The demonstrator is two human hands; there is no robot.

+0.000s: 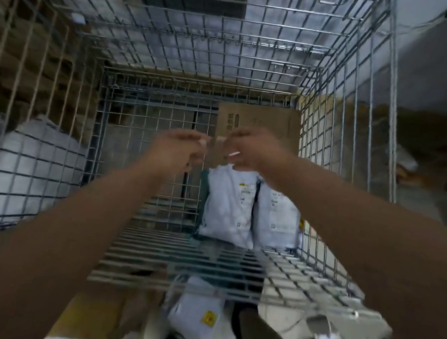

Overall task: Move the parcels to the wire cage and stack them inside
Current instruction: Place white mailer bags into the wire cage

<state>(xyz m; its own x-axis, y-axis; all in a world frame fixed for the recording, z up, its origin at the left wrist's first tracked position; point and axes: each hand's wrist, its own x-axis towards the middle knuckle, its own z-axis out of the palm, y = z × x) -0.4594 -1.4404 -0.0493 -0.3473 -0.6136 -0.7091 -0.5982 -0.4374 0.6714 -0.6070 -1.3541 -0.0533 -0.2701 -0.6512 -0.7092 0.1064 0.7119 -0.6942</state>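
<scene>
Reaching into the wire cage [170, 261] with left hand [178, 146] and right hand [252, 153] nearly touching above its floor, fingers of both curled, motion blur leaving it impossible to tell whether either grips anything. Showing two white parcels [231, 209] upright, side by side, against the right wall of the cage, just below the right hand, with a brown cardboard box [260, 122] standing behind them. Showing further white parcels [199, 317] lying outside, below the near rim.

Dim, bluish light; heavy motion blur throughout, with wide-angle bending of lines at the edges
</scene>
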